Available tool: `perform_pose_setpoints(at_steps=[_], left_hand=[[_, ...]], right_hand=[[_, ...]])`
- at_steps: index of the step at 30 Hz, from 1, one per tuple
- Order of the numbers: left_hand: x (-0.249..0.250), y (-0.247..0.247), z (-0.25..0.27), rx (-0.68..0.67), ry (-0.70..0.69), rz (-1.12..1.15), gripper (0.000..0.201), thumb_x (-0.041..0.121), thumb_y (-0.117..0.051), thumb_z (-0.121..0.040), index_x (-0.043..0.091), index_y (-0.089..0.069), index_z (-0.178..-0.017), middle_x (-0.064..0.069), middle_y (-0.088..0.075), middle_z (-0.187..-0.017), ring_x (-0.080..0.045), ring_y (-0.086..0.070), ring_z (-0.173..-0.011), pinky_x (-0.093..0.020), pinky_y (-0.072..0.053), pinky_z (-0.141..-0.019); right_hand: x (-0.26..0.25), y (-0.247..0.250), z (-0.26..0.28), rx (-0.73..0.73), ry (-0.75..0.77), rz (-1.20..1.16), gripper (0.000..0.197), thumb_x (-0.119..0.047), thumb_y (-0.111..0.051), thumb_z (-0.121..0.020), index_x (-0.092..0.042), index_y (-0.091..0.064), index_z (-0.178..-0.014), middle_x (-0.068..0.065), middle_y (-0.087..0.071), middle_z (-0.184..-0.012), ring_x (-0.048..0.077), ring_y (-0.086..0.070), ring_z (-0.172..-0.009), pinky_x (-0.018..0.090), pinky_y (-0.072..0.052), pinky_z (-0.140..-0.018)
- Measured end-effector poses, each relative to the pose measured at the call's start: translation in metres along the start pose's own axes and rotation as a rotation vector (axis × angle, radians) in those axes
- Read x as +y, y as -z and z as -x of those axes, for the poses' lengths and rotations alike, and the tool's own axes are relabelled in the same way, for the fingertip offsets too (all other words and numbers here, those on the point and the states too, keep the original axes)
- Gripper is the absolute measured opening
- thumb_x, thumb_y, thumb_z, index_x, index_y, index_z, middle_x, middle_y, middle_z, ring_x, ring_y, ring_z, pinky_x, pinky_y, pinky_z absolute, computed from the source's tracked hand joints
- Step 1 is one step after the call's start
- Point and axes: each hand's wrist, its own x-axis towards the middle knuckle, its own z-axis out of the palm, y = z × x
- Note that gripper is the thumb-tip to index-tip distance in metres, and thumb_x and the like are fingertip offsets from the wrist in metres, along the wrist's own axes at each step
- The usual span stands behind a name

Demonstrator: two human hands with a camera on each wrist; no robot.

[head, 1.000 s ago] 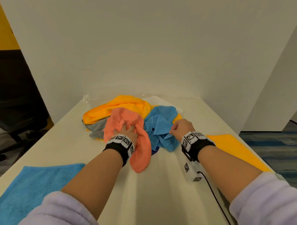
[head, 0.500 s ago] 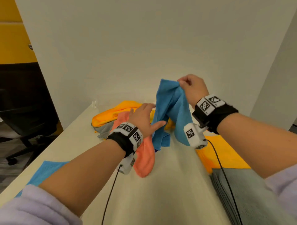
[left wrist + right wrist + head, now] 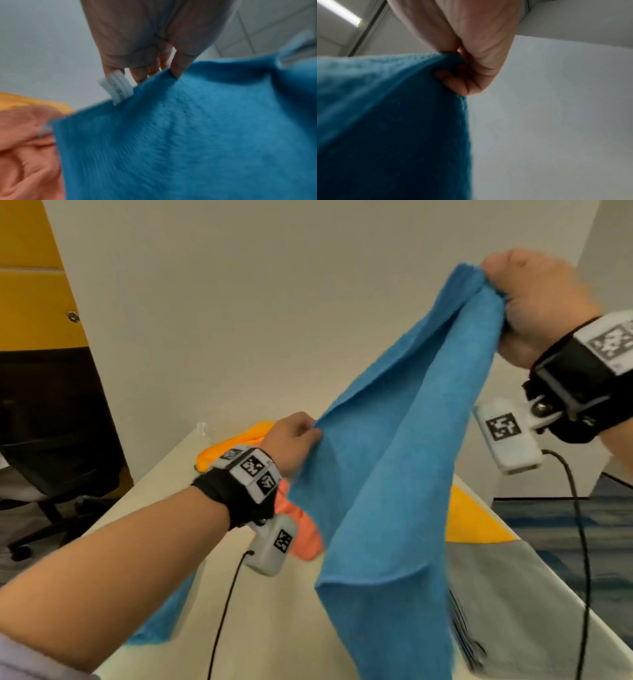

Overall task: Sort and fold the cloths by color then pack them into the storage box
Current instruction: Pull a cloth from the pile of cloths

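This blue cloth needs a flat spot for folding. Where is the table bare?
Bare table lies at the near middle, between the flat blue cloth on the left and the grey cloth on the right. The far end is crowded: orange cloth, salmon cloth.

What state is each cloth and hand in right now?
Blue cloth: lifted, hanging unfolded between both hands.
Right hand: grip on its top corner.
Left hand: pinching its side edge.
Pink cloth: crumpled on the table.
Orange cloth: lying flat.
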Motion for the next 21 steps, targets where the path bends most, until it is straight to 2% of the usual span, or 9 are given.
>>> perform_pose_setpoints(at_steps=[3,5,6,8,10,12,14,17,21], left_hand=[[0.000,0.029,0.007,0.127,0.056,0.116,0.022,0.015,-0.054,-0.094,0.021,-0.052,-0.073,0.000,-0.053,-0.064,-0.014,-0.046,-0.056,-0.027,-0.038,-0.060],[0.006,0.049,0.017,0.181,0.028,0.062,0.022,0.019,-0.055,-0.094,0.022,-0.053,-0.073,0.003,-0.053,-0.063,-0.003,-0.045,-0.048,-0.022,-0.038,-0.052],[0.010,0.061,0.023,0.189,-0.009,0.016,0.022,0.022,-0.057,-0.094,0.022,-0.053,-0.072,0.004,-0.052,-0.063,0.002,-0.043,-0.045,-0.018,-0.038,-0.050],[0.018,0.085,0.038,0.144,-0.059,-0.051,0.023,0.034,-0.064,-0.088,0.021,-0.057,-0.071,0.004,-0.054,-0.063,0.003,-0.045,-0.049,-0.016,-0.039,-0.052],[0.029,0.109,0.056,-0.019,-0.032,-0.065,0.034,0.052,-0.072,-0.073,0.019,-0.064,-0.076,0.002,-0.063,-0.067,-0.002,-0.055,-0.056,-0.019,-0.047,-0.055],[0.041,0.126,0.072,-0.212,0.019,-0.156,0.036,0.049,-0.077,-0.069,0.017,-0.067,-0.082,-0.002,-0.072,-0.076,-0.007,-0.065,-0.064,-0.018,-0.053,-0.057],[0.054,0.138,0.084,-0.305,0.012,-0.268,0.020,0.031,-0.077,-0.075,0.015,-0.069,-0.084,-0.001,-0.073,-0.079,-0.008,-0.068,-0.067,-0.014,-0.052,-0.057],[0.069,0.153,0.090,-0.205,-0.051,-0.211,0.006,0.023,-0.076,-0.073,0.020,-0.071,-0.075,0.001,-0.072,-0.075,-0.006,-0.067,-0.065,-0.012,-0.050,-0.055],[0.074,0.172,0.086,-0.063,-0.117,0.147,0.032,0.042,-0.084,-0.054,0.018,-0.070,-0.071,0.003,-0.071,-0.070,-0.008,-0.067,-0.065,-0.016,-0.054,-0.060]], right_hand=[[0.012,0.020,0.027,0.001,-0.152,0.126,0.024,-0.011,-0.049,-0.097,-0.013,-0.055,-0.074,-0.003,-0.064,-0.064,0.011,-0.063,-0.066,0.030,-0.055,-0.072],[0.018,0.032,0.047,-0.121,-0.283,0.207,0.014,-0.013,-0.057,-0.092,-0.012,-0.056,-0.078,-0.006,-0.067,-0.063,0.007,-0.064,-0.061,0.024,-0.056,-0.061],[0.020,0.038,0.057,-0.224,-0.350,0.227,0.011,-0.018,-0.068,-0.083,-0.011,-0.059,-0.082,-0.005,-0.069,-0.066,0.007,-0.065,-0.061,0.023,-0.055,-0.057],[0.025,0.052,0.076,-0.438,-0.470,0.258,0.048,-0.032,-0.090,-0.051,-0.011,-0.067,-0.088,0.002,-0.071,-0.078,0.011,-0.067,-0.066,0.023,-0.056,-0.055],[0.030,0.060,0.092,-0.542,-0.532,0.257,0.066,-0.041,-0.095,-0.034,-0.012,-0.070,-0.087,0.007,-0.069,-0.083,0.013,-0.067,-0.069,0.023,-0.057,-0.057],[0.035,0.065,0.103,-0.562,-0.556,0.216,0.067,-0.043,-0.096,-0.032,-0.011,-0.067,-0.083,0.008,-0.066,-0.078,0.013,-0.064,-0.062,0.021,-0.055,-0.053],[0.035,0.065,0.109,-0.545,-0.551,0.171,0.063,-0.046,-0.095,-0.034,-0.011,-0.065,-0.078,0.007,-0.062,-0.073,0.013,-0.059,-0.057,0.020,-0.051,-0.049],[0.035,0.066,0.110,-0.488,-0.506,0.111,0.069,-0.050,-0.093,-0.042,-0.003,-0.058,-0.079,0.008,-0.052,-0.074,0.016,-0.049,-0.060,0.019,-0.045,-0.051],[0.031,0.063,0.107,-0.414,-0.483,-0.008,0.045,-0.045,-0.087,-0.055,-0.018,-0.060,-0.080,0.003,-0.056,-0.080,0.013,-0.053,-0.064,0.021,-0.047,-0.056]])
